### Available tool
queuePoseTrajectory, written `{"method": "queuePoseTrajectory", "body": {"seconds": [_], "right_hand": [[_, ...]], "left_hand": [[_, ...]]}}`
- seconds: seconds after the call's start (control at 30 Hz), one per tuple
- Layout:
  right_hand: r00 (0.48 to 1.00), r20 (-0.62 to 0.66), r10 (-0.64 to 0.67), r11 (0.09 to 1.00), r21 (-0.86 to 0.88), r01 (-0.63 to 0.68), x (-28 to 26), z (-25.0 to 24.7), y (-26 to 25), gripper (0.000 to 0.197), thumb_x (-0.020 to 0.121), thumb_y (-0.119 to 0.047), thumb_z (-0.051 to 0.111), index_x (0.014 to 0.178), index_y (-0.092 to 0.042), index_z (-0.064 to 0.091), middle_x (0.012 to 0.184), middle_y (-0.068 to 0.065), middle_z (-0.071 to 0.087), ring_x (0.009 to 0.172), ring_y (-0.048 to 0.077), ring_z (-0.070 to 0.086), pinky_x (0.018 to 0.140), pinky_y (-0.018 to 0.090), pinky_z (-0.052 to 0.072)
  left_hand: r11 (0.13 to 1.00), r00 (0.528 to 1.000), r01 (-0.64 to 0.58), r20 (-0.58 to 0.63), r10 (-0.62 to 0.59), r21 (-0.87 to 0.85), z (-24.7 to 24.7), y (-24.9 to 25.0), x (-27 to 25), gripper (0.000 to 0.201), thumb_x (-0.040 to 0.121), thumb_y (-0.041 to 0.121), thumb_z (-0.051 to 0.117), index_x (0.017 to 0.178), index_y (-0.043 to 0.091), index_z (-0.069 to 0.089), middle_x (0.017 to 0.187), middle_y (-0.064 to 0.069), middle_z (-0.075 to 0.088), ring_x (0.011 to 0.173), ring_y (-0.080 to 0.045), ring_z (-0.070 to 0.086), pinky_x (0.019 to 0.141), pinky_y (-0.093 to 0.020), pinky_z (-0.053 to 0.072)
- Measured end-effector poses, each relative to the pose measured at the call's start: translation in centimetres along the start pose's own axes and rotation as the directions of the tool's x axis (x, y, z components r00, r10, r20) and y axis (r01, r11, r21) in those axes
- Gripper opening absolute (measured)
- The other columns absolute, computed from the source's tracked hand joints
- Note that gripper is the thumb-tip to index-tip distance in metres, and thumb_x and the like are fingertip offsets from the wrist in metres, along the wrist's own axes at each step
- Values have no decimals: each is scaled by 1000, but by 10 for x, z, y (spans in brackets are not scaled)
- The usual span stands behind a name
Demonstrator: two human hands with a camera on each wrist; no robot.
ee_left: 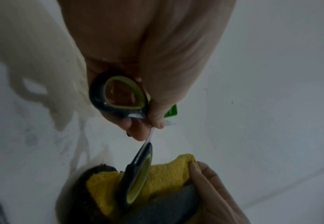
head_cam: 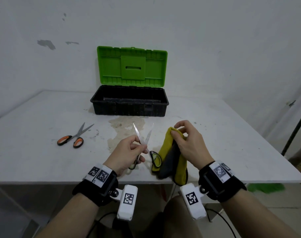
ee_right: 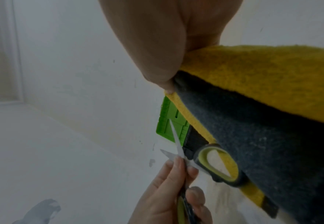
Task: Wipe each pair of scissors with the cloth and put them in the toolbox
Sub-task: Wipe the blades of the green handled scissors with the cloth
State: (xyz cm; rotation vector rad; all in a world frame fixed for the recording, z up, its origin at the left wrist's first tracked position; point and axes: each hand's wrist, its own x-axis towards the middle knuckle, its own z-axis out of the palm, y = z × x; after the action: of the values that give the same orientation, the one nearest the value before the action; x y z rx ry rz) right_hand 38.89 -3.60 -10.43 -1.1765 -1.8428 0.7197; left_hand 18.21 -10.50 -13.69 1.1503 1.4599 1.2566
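Note:
My left hand (head_cam: 129, 152) pinches the green-handled scissors (head_cam: 146, 141) near the pivot, blades spread apart and pointing away from me above the table (head_cam: 43, 160). One green loop (ee_left: 122, 94) sits under my palm; the other loop (ee_right: 217, 163) hangs against the cloth. My right hand (head_cam: 187, 140) grips the yellow and grey cloth (head_cam: 172, 160), folded and hanging down, just right of the scissors. A second pair with orange handles (head_cam: 74, 138) lies on the table to the left. The toolbox (head_cam: 129, 102) stands behind, its green lid (head_cam: 131, 66) up and its black tub showing nothing inside.
A brownish stain (head_cam: 125, 129) marks the table in front of the toolbox. The white wall rises right behind the box. A dark pole (head_cam: 295, 127) stands off the table's right edge. The table's near edge runs just under my wrists.

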Motion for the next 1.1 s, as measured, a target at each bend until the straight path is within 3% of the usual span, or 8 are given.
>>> {"method": "queuePoseTrajectory", "body": {"seconds": [0.1,0.27,0.47,0.63,0.73,0.87,1.0,1.1], "right_hand": [[1000,-2,-17,999,-28,17,2,-5,-4,4,90,-31,64,87,-32,64,90,-12,64,67,12,58,60,25,46],[991,-118,-70,981,-188,47,12,-23,-13,10,85,-23,63,90,-30,68,98,-8,64,91,8,56,74,16,40],[970,65,-236,943,-224,244,2,-3,-13,16,87,-25,66,100,-24,74,100,-10,61,91,4,56,80,3,36],[888,220,-404,869,-209,448,-8,22,-3,21,86,-17,70,107,-16,71,103,-2,61,91,10,58,82,19,47],[841,231,-490,811,-233,537,-11,34,8,18,87,-13,70,104,-12,74,99,5,60,80,20,62,70,36,54],[841,210,-498,785,-302,540,-9,36,13,16,90,-12,66,104,-12,73,98,5,59,75,22,61,64,40,55],[928,23,-371,881,-305,360,6,24,11,16,91,-10,65,103,-10,75,97,3,61,81,16,58,77,30,53],[925,-80,-372,898,-283,337,9,13,7,14,90,-12,66,101,-11,74,96,1,63,82,7,54,79,12,45]], "left_hand": [[999,1000,1,-12,0,37,-2,0,0,12,95,15,65,86,9,58,77,-7,75,52,-13,58,47,-22,45],[999,1000,8,-7,-8,51,-6,-2,2,9,93,14,66,86,8,65,74,-5,74,54,-14,56,52,-25,44],[998,1000,-16,4,16,62,-4,-2,3,5,92,11,67,90,7,68,76,-5,75,56,-11,57,54,-23,46],[997,999,-46,5,46,63,5,-3,3,4,89,9,71,87,7,69,73,-11,73,55,-11,57,53,-22,46],[994,997,-72,15,71,84,9,-4,4,3,89,9,71,86,8,70,77,-16,73,55,-13,57,54,-24,45],[990,995,-99,18,98,99,10,-3,4,7,89,7,70,83,9,68,76,-15,72,54,-12,55,54,-24,46],[989,996,-92,15,91,116,10,-2,4,7,90,6,69,84,7,67,72,-7,73,53,-11,55,53,-22,46],[989,997,-80,4,80,124,10,-2,4,7,91,6,68,84,7,67,72,-5,73,52,-10,55,52,-21,46]]}}
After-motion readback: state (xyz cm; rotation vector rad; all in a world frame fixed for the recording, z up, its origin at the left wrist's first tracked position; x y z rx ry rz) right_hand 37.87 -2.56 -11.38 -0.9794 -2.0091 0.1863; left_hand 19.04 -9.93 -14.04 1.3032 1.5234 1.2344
